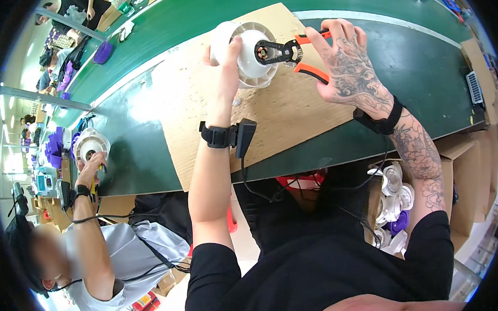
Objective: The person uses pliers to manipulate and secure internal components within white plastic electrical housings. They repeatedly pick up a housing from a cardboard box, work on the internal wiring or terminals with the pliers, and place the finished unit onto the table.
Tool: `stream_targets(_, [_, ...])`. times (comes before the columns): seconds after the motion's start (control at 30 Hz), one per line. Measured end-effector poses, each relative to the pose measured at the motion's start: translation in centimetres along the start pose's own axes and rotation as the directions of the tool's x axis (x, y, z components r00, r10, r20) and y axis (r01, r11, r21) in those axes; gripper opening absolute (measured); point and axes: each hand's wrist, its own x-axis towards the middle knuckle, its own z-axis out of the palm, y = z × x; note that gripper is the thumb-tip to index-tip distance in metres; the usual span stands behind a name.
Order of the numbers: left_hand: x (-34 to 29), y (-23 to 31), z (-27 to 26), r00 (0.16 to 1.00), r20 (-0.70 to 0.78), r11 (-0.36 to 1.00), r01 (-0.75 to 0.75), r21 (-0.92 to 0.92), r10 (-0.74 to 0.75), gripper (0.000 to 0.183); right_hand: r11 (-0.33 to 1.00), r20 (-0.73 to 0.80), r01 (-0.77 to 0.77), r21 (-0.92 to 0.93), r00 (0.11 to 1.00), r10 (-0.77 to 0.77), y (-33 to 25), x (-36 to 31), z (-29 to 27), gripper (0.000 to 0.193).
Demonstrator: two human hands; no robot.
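pliers [289, 52] perhaps inside housing [250, 56], cardboard edge [287, 20] near

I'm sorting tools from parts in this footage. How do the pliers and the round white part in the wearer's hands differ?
The pliers are black and orange; the round part is white. The pliers have two spread handles, while the part is rounded with a ribbed rim. The right hand holds the pliers; the left hand grips the part. Both are over the cardboard.

Pliers [289, 52] right of the housing [249, 54]
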Motion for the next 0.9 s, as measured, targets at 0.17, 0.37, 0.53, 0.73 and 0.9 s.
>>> stream_targets(0.17, [0.0,0.3,-0.3,1.000,0.013,0.993,-0.001,0.120,-0.001,0.051,0.993,0.045,0.054,-0.106,0.998,-0.049,-0.7,1.1,-1.9,0.083])
stream_targets(0.37, [0.0,0.0,-0.4,0.991,0.018,0.988,-0.131,0.079,0.130,0.051,0.973,0.127,0.144,-0.182,0.984,-0.122,-1.5,2.2,-4.0,0.074])
stream_targets(0.53, [-0.1,-0.1,-0.3,0.991,0.016,0.987,-0.134,0.091,0.133,0.049,0.954,0.178,0.185,-0.237,0.973,-0.145,-1.9,2.8,-4.8,0.069])
stream_targets(0.73, [-0.2,-0.2,-0.4,0.993,0.020,0.989,-0.116,0.089,0.115,0.049,0.968,0.227,0.185,-0.169,0.963,-0.145,-1.5,2.5,-3.9,0.073])
stream_targets(0.9, [-0.5,-0.1,-0.3,0.983,0.038,0.980,-0.185,0.076,0.182,0.047,0.977,0.345,0.161,-0.141,0.933,-0.104,-1.9,2.6,-4.9,0.072])
